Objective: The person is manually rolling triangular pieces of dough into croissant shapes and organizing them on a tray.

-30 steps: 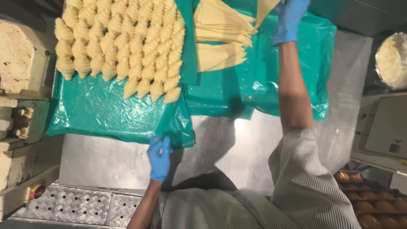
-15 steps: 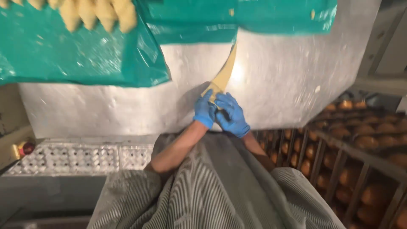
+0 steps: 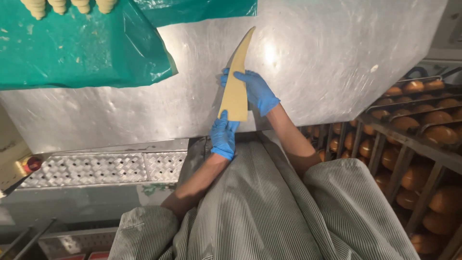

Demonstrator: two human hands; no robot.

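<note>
A long, pale yellow dough triangle (image 3: 235, 84) lies on the steel table (image 3: 337, 62), its tip pointing away from me. My left hand (image 3: 224, 137), in a blue glove, pinches the wide near end at the table's edge. My right hand (image 3: 255, 91), also in a blue glove, rests on the triangle's right side about halfway along, with its fingers wrapped over the dough.
A green plastic sheet (image 3: 82, 53) covers the far left of the table, with rolled dough pieces (image 3: 60, 6) at its top edge. A rack of baked brown buns (image 3: 423, 130) stands to the right. A perforated metal panel (image 3: 96, 168) and a red knob (image 3: 33, 164) sit lower left.
My right hand came back from the far stack with one dough triangle. Both hands met at the near table edge, and the triangle now lies stretched longer between them.
</note>
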